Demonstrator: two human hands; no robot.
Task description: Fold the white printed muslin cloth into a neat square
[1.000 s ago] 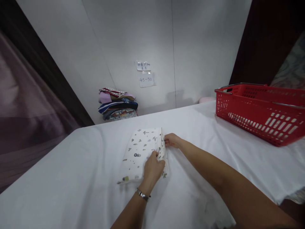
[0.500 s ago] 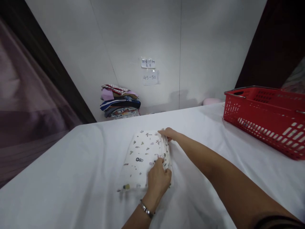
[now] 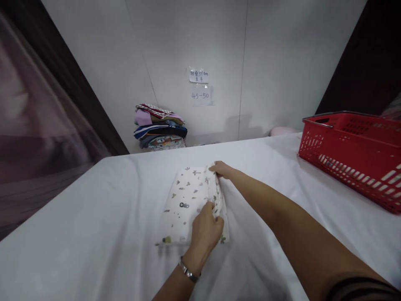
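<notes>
While folded cloth (image 3: 183,194) lies mostly left, left hand (image 3: 205,228) pinches right edge midway, right hand (image 3: 222,169) pinches far corner.

Cloth (image 3: 184,194) on table (image 3: 94,217), basket (image 3: 360,148) to its right, stack of textiles (image 3: 161,128) behind.

A white cloth (image 3: 190,195) with small grey and green motifs lies folded on the white-draped bench (image 3: 84,225), layers gathered along its right side.
</notes>
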